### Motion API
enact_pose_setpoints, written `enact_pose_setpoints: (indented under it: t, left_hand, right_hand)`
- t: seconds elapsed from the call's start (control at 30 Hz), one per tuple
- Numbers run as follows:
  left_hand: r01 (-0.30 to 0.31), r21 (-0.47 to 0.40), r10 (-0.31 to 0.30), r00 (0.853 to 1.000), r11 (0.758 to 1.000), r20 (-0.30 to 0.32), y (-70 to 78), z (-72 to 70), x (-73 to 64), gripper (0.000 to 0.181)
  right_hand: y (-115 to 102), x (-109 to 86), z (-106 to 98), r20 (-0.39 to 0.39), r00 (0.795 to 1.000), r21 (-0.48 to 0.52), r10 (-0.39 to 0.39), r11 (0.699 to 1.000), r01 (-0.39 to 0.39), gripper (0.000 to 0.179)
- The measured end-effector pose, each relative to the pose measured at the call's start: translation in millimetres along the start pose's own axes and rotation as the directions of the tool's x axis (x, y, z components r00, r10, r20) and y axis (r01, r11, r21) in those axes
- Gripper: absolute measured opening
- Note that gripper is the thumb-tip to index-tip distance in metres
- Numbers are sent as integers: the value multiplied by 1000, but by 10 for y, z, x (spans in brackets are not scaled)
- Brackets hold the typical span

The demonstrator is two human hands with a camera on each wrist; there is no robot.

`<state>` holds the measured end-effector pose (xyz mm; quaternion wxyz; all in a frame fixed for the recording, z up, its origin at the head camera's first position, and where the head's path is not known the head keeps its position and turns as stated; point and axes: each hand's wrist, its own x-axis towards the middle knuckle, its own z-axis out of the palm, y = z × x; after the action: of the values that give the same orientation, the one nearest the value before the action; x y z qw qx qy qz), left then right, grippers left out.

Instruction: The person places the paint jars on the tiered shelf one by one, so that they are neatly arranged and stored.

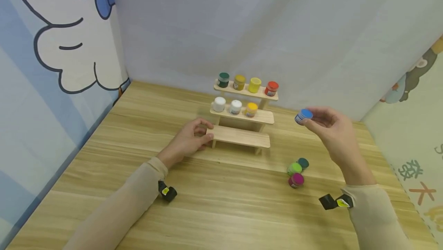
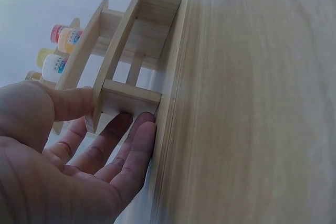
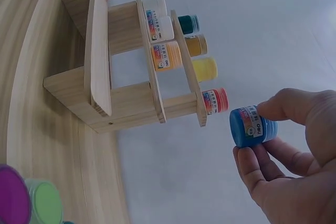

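Note:
My right hand (image 1: 333, 130) pinches a blue paint jar (image 1: 303, 116) between thumb and fingers, above the table to the right of a three-step wooden display stand (image 1: 240, 136). In the right wrist view the blue jar (image 3: 253, 126) lies tipped sideways, its label showing. My left hand (image 1: 190, 138) grips the left end of the stand's lowest step, the thumb on the board's edge and the fingers at its side support (image 2: 131, 95). That lowest step is bare. On the middle step stand two white jars (image 1: 236, 107) and an orange-yellow jar (image 1: 251, 109).
Along the top step stand dark green (image 1: 223, 80), ochre (image 1: 239, 82), yellow (image 1: 254, 85) and red (image 1: 271, 88) jars. Right of the stand, dark teal (image 1: 303, 163), light green (image 1: 294, 169) and magenta (image 1: 296, 180) jars cluster on the wooden table (image 1: 221, 211). A pale cloth (image 1: 242, 23) hangs behind.

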<state>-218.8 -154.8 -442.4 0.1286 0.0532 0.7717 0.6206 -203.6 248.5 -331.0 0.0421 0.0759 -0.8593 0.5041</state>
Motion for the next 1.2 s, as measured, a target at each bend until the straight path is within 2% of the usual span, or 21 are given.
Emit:
enact_pose_setpoints:
  t: [0.2, 0.33, 0.67, 0.93, 1.2]
  left_hand:
    - [1, 2, -1, 1000, 1000, 2, 10, 0, -18, 29]
    - [6, 4, -6, 1000, 1000, 1, 17, -1, -23, 29]
    - [5, 8, -5, 1000, 1000, 0, 20, -10, -24, 29]
    - [-4, 1, 4, 1000, 1000, 7, 19, -17, -22, 30]
    - [0, -11, 0, 1000, 1000, 7, 21, -13, -18, 29]
  right_hand:
    - [-93, 149, 135, 34, 999, -18, 23, 1000, -22, 51]
    - [-131, 242, 220, 55, 998, -6, -1, 1000, 2, 52]
    - [-136, 445, 422, 90, 995, 90, -46, 995, 37, 47]
    - [-68, 518, 533, 123, 990, 134, -72, 989, 55, 43]
    - [1, 543, 629, 126, 991, 124, -49, 992, 33, 42]
